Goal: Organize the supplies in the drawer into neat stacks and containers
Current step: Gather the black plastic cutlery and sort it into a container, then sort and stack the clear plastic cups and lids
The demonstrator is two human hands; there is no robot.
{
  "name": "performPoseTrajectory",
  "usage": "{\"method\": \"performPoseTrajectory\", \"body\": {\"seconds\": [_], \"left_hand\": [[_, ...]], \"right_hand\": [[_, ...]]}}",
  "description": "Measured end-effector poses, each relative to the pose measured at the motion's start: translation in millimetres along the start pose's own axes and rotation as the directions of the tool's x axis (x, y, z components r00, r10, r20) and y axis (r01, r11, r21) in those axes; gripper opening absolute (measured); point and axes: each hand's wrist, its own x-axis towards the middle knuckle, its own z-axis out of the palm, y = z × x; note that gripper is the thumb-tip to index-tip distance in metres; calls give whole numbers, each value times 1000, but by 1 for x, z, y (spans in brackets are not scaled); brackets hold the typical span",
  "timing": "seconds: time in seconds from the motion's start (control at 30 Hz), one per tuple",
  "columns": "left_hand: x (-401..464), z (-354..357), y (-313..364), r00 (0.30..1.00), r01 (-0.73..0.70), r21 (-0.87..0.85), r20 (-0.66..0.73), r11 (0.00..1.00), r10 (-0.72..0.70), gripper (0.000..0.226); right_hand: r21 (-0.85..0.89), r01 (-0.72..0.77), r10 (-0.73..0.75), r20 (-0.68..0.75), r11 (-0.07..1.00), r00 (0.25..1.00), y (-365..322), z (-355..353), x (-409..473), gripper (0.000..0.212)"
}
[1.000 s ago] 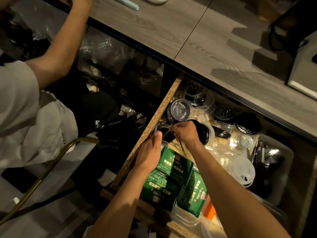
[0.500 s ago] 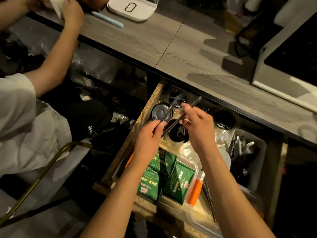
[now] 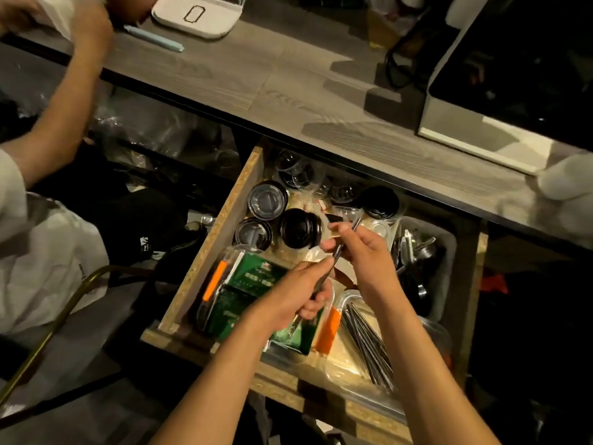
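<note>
An open wooden drawer [image 3: 211, 239] lies below the counter. Both hands hold thin dark metal sticks [image 3: 340, 248] above it. My left hand [image 3: 298, 293] grips their lower end, and my right hand [image 3: 362, 252] pinches the upper part. Under the hands sits a clear tray [image 3: 205, 303] with green packets [image 3: 253, 277] and orange items. To the right, a clear container [image 3: 349, 358] holds several more metal sticks [image 3: 369, 342]. Black lids [image 3: 300, 232] and clear lids [image 3: 268, 200] fill the drawer's back.
A grey bin of metal utensils [image 3: 420, 252] stands at the drawer's right. On the counter [image 3: 288, 91] are a white tray [image 3: 195, 14], a light blue pen [image 3: 154, 38] and a machine [image 3: 513, 91]. Another person in white [image 3: 41, 245] works at the left.
Both hands lifted the sticks from beside the lids and drew them back over the green packets. The view shifted, showing the stick container and more of the counter.
</note>
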Motion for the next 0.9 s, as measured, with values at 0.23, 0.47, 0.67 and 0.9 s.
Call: {"method": "performPoseTrajectory", "body": {"seconds": [0.23, 0.47, 0.67, 0.9], "left_hand": [[8, 72, -49, 986, 104, -99, 143, 990, -89, 49], [24, 129, -74, 921, 209, -269, -269, 940, -282, 42], [37, 139, -81, 931, 222, -222, -241, 949, -274, 52], [40, 120, -81, 927, 37, -50, -372, 998, -53, 57]], "right_hand": [[395, 32, 49, -193, 918, 980, 7, -64, -33, 25], [203, -112, 139, -127, 973, 982, 51, -92, -77, 29], [119, -72, 91, -171, 990, 981, 56, -116, -89, 26], [-457, -119, 130, -8, 881, 991, 96, -139, -97, 27]]}}
